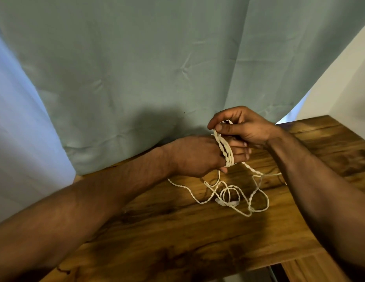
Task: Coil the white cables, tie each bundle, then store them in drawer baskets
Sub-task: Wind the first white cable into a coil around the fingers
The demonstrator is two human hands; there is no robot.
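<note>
A white twisted cable [228, 193] lies in loose tangled loops on the wooden table [177, 231]. Several turns of it form a coil [226, 151] wound round the fingers of my left hand [198, 155], which is held flat just above the table, fingers pointing right and thumb below. My right hand [242, 125] hovers directly above the left fingers and pinches the cable at the top of the coil between thumb and fingertips. A small white connector [226, 202] lies among the loose loops.
A pale green curtain [157, 68] hangs close behind the table's far edge. A white wall [344, 82] stands at the right. The table's near right corner ends by a lower wooden surface [308, 267].
</note>
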